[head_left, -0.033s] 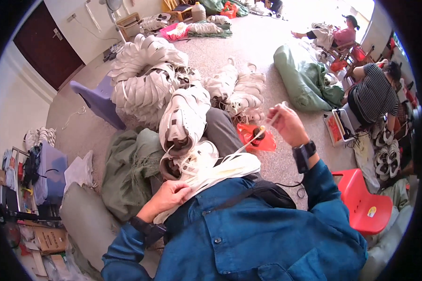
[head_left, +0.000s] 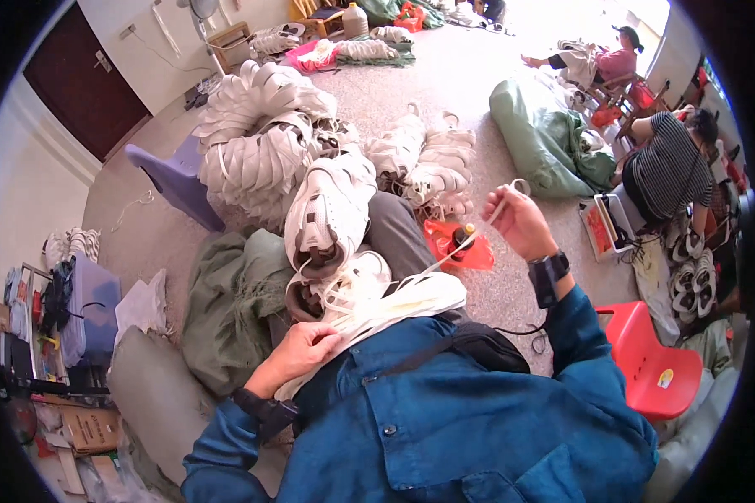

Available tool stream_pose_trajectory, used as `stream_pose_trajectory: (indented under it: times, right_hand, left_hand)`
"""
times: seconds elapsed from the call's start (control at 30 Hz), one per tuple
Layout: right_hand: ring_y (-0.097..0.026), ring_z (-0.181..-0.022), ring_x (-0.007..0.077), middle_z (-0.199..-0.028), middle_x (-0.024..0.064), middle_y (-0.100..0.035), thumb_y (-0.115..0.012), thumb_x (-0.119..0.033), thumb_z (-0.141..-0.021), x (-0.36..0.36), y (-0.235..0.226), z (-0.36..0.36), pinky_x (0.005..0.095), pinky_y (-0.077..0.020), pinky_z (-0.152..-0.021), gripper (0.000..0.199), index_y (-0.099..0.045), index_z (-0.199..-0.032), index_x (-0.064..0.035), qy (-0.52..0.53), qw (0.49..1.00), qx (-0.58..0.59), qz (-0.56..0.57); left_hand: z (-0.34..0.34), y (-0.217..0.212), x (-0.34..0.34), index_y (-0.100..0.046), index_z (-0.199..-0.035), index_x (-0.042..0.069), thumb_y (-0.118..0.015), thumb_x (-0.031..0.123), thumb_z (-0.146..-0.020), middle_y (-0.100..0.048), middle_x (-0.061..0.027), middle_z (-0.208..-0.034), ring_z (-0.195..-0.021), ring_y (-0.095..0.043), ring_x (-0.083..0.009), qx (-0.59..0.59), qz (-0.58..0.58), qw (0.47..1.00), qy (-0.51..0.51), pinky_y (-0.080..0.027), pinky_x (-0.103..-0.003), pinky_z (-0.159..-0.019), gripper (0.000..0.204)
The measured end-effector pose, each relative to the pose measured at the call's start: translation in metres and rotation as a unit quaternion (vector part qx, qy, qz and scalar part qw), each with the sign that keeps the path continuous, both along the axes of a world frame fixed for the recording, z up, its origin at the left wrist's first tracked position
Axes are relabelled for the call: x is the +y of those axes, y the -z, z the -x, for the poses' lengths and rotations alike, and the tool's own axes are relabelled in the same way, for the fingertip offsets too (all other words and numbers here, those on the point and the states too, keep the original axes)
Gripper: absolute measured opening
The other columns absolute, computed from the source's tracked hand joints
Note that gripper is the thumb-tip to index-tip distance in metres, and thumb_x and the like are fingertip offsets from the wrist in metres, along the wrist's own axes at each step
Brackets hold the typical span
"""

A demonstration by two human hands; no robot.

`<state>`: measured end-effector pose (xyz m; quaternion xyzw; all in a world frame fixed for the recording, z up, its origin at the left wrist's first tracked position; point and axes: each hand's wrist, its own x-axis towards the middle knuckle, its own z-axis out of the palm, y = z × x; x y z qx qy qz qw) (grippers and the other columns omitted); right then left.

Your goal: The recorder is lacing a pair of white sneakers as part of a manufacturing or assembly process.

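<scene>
Speckled grey floor (head_left: 478,75) carries heaps of white shoe parts; the landmark is the white sneaker (head_left: 327,214) lying sole-up across the person's lap.

- Left hand (head_left: 298,352): just below the sneaker, fingers curled and pressed onto a bundle of white laces (head_left: 377,306) that lies across the lap. Whether it actually pinches a lace — cannot tell.
- Right hand (head_left: 516,222): raised to the right of the sneaker, thumb and fingers pinched on one white lace (head_left: 445,256), which runs taut from the hand back down toward the bundle. Its free end loops above the fingers.
- Second white sneaker (head_left: 344,285): directly below the first, touching it, laces loose.
- Orange bag (head_left: 457,247): on the floor right of the sneaker, behind the taut lace.
- Stacked white uppers (head_left: 256,142): above and left of the sneaker.
- Red plastic stool (head_left: 650,365): well to the lower right.
- Green cloth (head_left: 235,310): just left of the sneaker.
</scene>
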<state>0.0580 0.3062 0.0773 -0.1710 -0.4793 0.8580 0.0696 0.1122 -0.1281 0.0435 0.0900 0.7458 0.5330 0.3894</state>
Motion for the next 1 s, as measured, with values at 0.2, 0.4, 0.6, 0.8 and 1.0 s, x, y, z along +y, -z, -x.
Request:
stream_pose_trajectory:
  times: [0.2,0.4,0.6,0.8,1.0]
  right_hand:
    - [-0.045,-0.051,0.0073,-0.071,-0.0015,-0.053,-0.052,-0.026,-0.102,-0.011,-0.006,-0.018,0.0227,-0.0375,-0.043,0.021,-0.060,-0.097,-0.0071,-0.177,0.984,0.008,-0.020]
    - [-0.054,-0.060,0.0066,-0.074,-0.0005,-0.057,-0.049,-0.034,-0.104,-0.115,-0.073,-0.048,0.0224,-0.0441,-0.052,0.037,-0.064,-0.091,-0.0024,-0.561,0.802,0.066,-0.192]
    - [-0.054,-0.060,0.0063,-0.071,-0.0012,-0.057,-0.049,-0.035,-0.105,-0.106,-0.062,-0.050,0.0220,-0.0438,-0.053,0.039,-0.061,-0.085,-0.0035,-0.561,0.813,0.051,-0.148]
    - [-0.051,-0.056,0.0121,-0.066,0.0025,-0.052,-0.049,-0.020,-0.101,-0.063,-0.043,-0.058,0.0269,-0.0430,-0.052,0.030,-0.052,-0.074,-0.0070,-0.426,0.903,0.050,0.019]
    - [-0.049,-0.060,0.0154,-0.081,0.0051,-0.056,-0.048,-0.029,-0.101,0.001,-0.022,-0.062,0.0300,-0.0402,-0.055,0.034,-0.045,-0.072,-0.0118,-0.310,0.917,0.115,0.223]
  left_hand:
    - [0.019,-0.058,0.046,-0.063,-0.112,-0.001,-0.068,0.006,-0.086,-0.063,-0.0144,-0.103,-0.093,-0.064,-0.0244,0.460,0.055,0.886,0.018,-0.051,-0.033,-0.079,0.027]
    - [0.020,-0.106,0.103,-0.040,-0.143,0.001,-0.064,0.011,-0.092,-0.060,-0.0179,-0.124,-0.117,-0.058,-0.0332,0.584,-0.052,0.807,0.070,-0.038,-0.039,-0.108,0.057]
    - [0.011,-0.071,0.075,-0.066,-0.096,0.000,-0.062,0.017,-0.097,-0.059,-0.0052,-0.069,-0.065,-0.052,-0.0102,0.312,-0.100,0.945,-0.003,-0.042,-0.029,-0.058,0.018]
    - [0.051,-0.082,-0.059,-0.055,-0.075,-0.001,-0.061,0.017,-0.097,-0.051,-0.0108,-0.059,-0.055,-0.043,-0.0123,0.487,0.174,0.830,-0.208,-0.036,-0.035,-0.050,0.029]
    - [0.050,-0.018,-0.230,-0.052,-0.073,-0.002,-0.060,0.016,-0.093,-0.054,-0.0243,-0.065,-0.056,-0.054,-0.0377,0.574,0.367,0.677,-0.279,-0.039,-0.046,-0.054,0.028]
